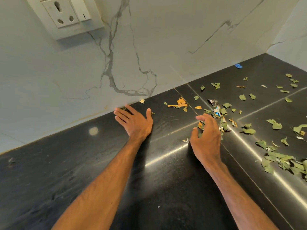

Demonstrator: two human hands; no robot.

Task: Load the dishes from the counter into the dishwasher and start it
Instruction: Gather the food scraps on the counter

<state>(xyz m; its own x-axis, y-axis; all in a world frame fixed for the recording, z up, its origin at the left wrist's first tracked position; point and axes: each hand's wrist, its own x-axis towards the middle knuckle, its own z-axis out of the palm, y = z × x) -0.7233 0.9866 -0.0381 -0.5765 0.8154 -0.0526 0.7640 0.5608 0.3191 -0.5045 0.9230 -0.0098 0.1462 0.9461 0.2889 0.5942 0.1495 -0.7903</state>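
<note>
Here, the counter [99, 163]: black polished stone with pale seams, lying under both hands and running back to a marbled white wall [149, 47].
Left hand [136, 123]: palm down, flat on the counter, thumb held out to the side.
Left fingers [122, 114]: straight and spread wide, holding nothing, their tips just short of the wall.
Right hand [207, 138]: back up, wrist low over the counter.
Right fingers [201, 117]: curled into a narrow claw round the near edge of the heap of scraps [219, 113]; an orange bit shows between thumb and forefinger. Whether anything is lifted cannot be told.
Heap of scraps: green leaf bits, paper and a crumpled foil wrapper [212, 102], just beyond the right fingertips.
Orange peel bits [181, 102]: between the two sets of fingers, further back toward the wall.
Loose leaf pieces [275, 125]: scattered to the right of the right fingers, well apart from the left ones.
Blue scrap [238, 65]: far beyond the right fingers, at the foot of the wall.
Wall socket [63, 12]: high above and left of the left fingers.
</note>
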